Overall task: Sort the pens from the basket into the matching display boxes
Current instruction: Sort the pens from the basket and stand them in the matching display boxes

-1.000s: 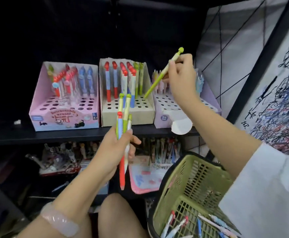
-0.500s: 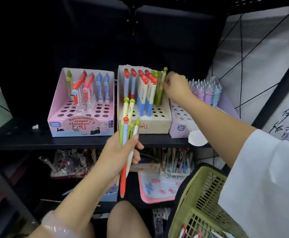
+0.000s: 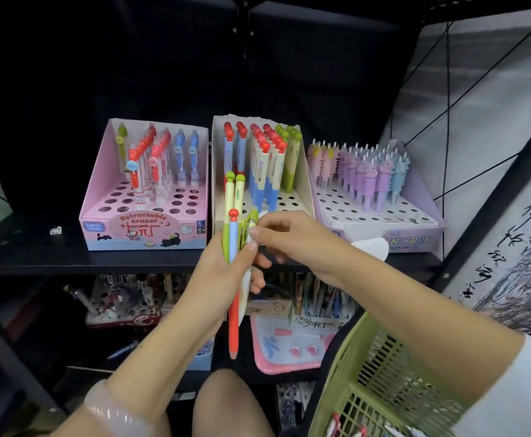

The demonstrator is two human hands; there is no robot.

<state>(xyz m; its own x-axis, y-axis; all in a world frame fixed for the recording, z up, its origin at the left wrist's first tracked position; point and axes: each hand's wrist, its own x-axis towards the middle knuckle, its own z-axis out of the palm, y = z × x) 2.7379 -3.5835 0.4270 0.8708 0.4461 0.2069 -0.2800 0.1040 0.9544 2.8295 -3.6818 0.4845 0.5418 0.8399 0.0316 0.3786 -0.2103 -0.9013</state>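
The left hand (image 3: 226, 272), at centre frame, grips a bundle of pens (image 3: 234, 234) upright, fingers curled round their middles. Just right of it, the right hand (image 3: 289, 238) pinches the top of a green pen (image 3: 249, 225) in that bundle, thumb and forefinger closed on it. These pens look light, stiff and smooth, so a pinch near the capped top should draw one free; the tips could snag on the neighbours. Behind, on the black shelf (image 3: 68, 260), the pink box (image 3: 144, 228) at left has many free holes, the cream box (image 3: 302, 184) in the middle is crowded at the back, and its tall side walls narrow the way in. The green basket (image 3: 384, 373) sits at lower right.
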